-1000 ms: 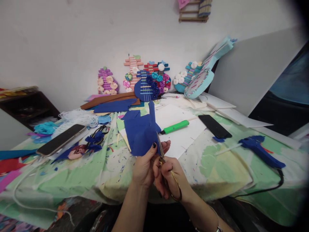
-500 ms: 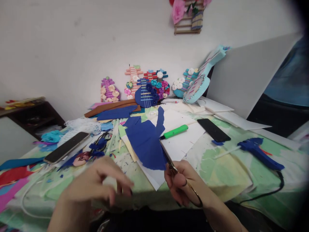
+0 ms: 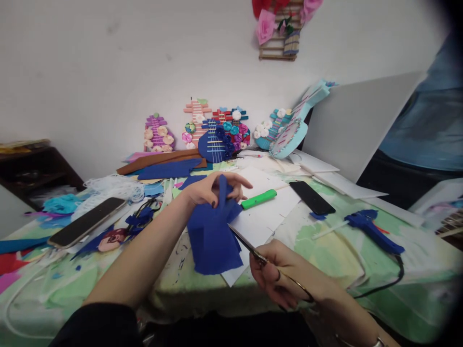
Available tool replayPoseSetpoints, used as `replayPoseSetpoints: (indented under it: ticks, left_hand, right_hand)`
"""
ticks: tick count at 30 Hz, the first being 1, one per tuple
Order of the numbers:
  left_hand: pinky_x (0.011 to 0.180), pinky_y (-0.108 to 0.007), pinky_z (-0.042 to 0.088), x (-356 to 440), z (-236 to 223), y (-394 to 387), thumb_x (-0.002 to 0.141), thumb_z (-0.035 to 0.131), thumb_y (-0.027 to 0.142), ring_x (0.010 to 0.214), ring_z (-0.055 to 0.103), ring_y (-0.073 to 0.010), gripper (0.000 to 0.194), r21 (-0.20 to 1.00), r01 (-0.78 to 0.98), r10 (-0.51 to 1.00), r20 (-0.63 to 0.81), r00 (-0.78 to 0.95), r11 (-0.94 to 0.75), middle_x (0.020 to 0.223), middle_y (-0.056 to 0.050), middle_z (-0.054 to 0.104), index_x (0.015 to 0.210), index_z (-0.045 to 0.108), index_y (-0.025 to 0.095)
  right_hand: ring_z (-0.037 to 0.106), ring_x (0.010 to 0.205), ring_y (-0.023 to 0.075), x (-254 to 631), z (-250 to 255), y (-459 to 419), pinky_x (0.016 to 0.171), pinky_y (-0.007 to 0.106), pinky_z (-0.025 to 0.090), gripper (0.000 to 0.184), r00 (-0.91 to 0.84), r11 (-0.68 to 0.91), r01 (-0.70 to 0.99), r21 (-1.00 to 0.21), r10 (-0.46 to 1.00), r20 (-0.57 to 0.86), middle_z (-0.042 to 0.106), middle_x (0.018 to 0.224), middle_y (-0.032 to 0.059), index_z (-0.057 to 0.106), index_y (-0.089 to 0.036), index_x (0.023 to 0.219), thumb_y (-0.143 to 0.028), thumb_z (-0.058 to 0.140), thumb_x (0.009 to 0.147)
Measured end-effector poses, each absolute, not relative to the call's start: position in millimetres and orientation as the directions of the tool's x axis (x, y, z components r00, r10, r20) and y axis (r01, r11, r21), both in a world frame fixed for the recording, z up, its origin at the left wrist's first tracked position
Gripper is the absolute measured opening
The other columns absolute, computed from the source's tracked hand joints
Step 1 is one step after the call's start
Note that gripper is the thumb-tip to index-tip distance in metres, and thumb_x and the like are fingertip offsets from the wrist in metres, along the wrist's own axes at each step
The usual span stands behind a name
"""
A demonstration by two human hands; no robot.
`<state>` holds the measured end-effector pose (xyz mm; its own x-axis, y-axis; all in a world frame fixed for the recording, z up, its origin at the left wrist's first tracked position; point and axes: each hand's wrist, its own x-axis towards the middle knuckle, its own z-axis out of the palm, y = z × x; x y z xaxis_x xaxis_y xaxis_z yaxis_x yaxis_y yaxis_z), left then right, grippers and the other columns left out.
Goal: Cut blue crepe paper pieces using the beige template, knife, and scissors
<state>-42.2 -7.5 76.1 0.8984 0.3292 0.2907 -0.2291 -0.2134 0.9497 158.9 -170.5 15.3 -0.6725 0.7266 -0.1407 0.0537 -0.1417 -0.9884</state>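
Observation:
A piece of dark blue crepe paper or thin fabric (image 3: 213,243) lies over white sheets at the near side of the table. My left hand (image 3: 220,189) reaches across to its far end and grips it, with a narrow blue strip standing up in front of the fingers. At the right, my right hand (image 3: 273,272) is closed around a pair of scissors (image 3: 248,245). Their blades point up and left, and the tip is at the right edge of the blue piece. Beyond the tip a green cutter knife (image 3: 259,199) rests on the white paper (image 3: 267,219).
Two phones, one at left (image 3: 88,221) and one at right (image 3: 311,197), lie on the green-patterned tablecloth. A blue glue gun (image 3: 376,231) with a black cord is at the right. Decorated paper guitars, including a blue one (image 3: 213,144), lean against the wall. White string (image 3: 115,188) is heaped at left.
My left hand has moved from the near left, forward onto the blue piece, and taken hold of it. The blue piece has turned and slid nearer. My right hand still holds the scissors.

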Motion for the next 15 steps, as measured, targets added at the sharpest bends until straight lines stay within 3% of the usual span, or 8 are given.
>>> replayPoseSetpoints:
  ticks: [3,5,9,15]
  left_hand:
    - [0.096,-0.051,0.044,-44,72,-7,0.043,0.092,0.047,0.061,0.051,-0.0146,0.043,0.938,-0.228,0.352,0.313,0.882,-0.263,0.053,0.002,0.050,0.068,0.074,0.017]
    - [0.093,-0.049,0.047,-47,73,-6,0.048,0.090,0.047,0.061,0.051,-0.0148,0.035,0.929,-0.201,0.372,0.312,0.874,-0.310,0.051,0.000,0.051,0.057,0.071,0.018]
    - [0.086,-0.043,0.050,-57,85,-5,0.056,0.089,0.035,0.067,0.056,-0.0164,0.024,0.925,-0.115,0.365,0.255,0.895,-0.362,0.060,-0.004,0.060,0.061,0.074,0.017]
    - [0.066,-0.029,0.053,-68,106,-12,0.063,0.086,0.027,0.068,0.064,-0.0178,0.019,0.899,0.100,0.433,0.106,0.895,-0.427,0.069,-0.009,0.071,0.073,0.076,0.014]
  right_hand:
    - [0.037,0.029,0.0040,167,15,-170,0.028,0.013,0.028,0.049,-0.657,-0.126,0.110,-0.986,0.735,-0.167,0.049,0.040,-0.0056,0.053,-0.015,0.071,-0.063,0.064,0.073]
    - [0.038,0.031,0.0044,171,12,-170,0.029,0.013,0.028,0.050,-0.657,-0.092,0.138,-0.986,0.736,-0.160,0.048,0.041,-0.0057,0.059,-0.013,0.077,-0.063,0.060,0.077]
    - [0.040,0.033,0.0045,176,9,-169,0.032,0.013,0.030,0.044,-0.676,-0.013,0.103,-0.995,0.733,-0.079,0.046,0.043,-0.0068,0.064,-0.010,0.092,-0.052,0.057,0.083]
    - [0.039,0.031,0.0047,175,19,-170,0.030,0.015,0.030,0.044,-0.618,-0.083,0.132,-0.988,0.772,-0.148,0.051,0.045,-0.0066,0.062,-0.007,0.100,-0.036,0.068,0.067]
